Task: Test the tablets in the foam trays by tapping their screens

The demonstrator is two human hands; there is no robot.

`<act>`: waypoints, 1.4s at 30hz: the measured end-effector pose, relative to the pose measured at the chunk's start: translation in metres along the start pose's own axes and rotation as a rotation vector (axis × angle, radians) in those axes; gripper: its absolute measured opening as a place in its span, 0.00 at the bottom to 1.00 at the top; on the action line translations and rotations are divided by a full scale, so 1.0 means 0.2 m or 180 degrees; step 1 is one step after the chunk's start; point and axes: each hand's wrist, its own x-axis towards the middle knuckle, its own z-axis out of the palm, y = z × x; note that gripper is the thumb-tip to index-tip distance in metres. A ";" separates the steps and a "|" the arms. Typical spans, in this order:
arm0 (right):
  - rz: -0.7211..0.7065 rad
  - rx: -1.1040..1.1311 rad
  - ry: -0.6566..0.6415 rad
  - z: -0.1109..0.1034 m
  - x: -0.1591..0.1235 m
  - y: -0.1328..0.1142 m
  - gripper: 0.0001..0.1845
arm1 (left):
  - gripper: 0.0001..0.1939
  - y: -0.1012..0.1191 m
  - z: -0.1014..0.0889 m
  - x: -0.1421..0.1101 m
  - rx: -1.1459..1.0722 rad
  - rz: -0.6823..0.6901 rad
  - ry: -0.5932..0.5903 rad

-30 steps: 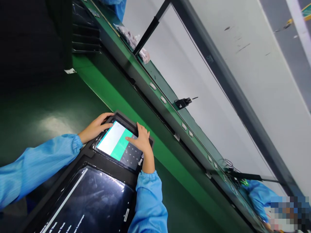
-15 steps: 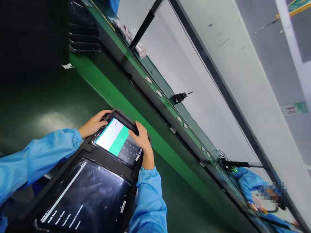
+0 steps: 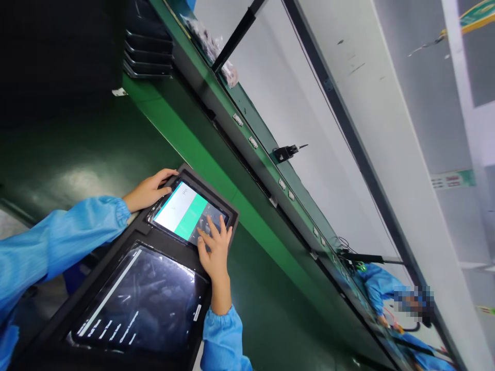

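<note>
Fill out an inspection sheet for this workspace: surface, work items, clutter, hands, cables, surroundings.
Surface: green table with a bright reflection.
Work items: lit tablet and darker tablet showing white lines, both set in a black tray.
Clutter: clear plastic bag and small black box on the green ledge; dark stack beside it.
Hands: left hand at the tray's edge beside the lit tablet; right hand spread over its keypad, contact unclear.
Cables: thin dark cables farther along the ledge.
Surroundings: white panel behind the ledge; another person in blue.
</note>
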 end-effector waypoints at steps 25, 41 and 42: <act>0.0152 0.0353 0.0718 -0.01 0.06 0.01 0.20 | 0.32 0.05 -0.09 -0.48 -0.0053 -0.0119 -0.0077; 0.0222 0.0638 0.0472 0.02 0.05 0.01 0.19 | 0.30 0.04 -0.11 -0.55 -0.0025 -0.0032 -0.0092; 0.0189 0.0625 0.0464 0.03 0.07 0.01 0.18 | 0.30 0.04 -0.11 -0.55 0.0020 -0.0019 -0.0102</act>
